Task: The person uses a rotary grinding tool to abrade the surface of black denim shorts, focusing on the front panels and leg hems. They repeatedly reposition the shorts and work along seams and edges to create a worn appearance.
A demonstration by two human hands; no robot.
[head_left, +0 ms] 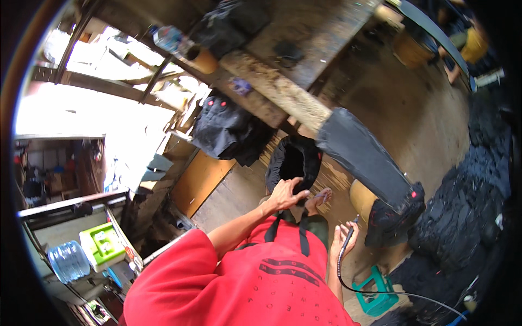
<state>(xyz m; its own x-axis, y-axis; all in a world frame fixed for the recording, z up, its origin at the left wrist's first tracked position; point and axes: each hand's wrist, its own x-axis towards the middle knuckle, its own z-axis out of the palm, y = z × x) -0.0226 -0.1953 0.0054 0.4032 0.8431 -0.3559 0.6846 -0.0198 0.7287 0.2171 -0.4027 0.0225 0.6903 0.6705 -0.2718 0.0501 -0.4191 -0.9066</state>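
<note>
In the head view, the person's left hand [286, 194] reaches forward with its fingers loosely spread, over the near rim of a round black cloth bundle [294, 163] with a dark hollow in its middle. Whether the fingertips pinch or merely brush that cloth, I cannot tell. The bundle stands on the floor just beyond the person's feet, below the end of the wooden plank. The right hand [343, 237], lower and off to the right, has its fingers curled around a slim black tool [343, 251] (its tip points up and to the right), and a thin hose [405, 294] curves from it toward the lower right edge.

Ahead of the right hand and apart from it, a dark garment [367, 160] is drawn over the near end of the wooden plank [277, 87], with a red patch [414, 194] close to its lower end. A tan round container [361, 199] sits just beside that garment. More dark clothing [225, 127] hangs in folds to the left of the bundle, a green stool [375, 292] stands near the right forearm, and a large heap of black cloth [462, 204] lies along the right side. Another person [474, 46] is partly visible at the upper right.
</note>
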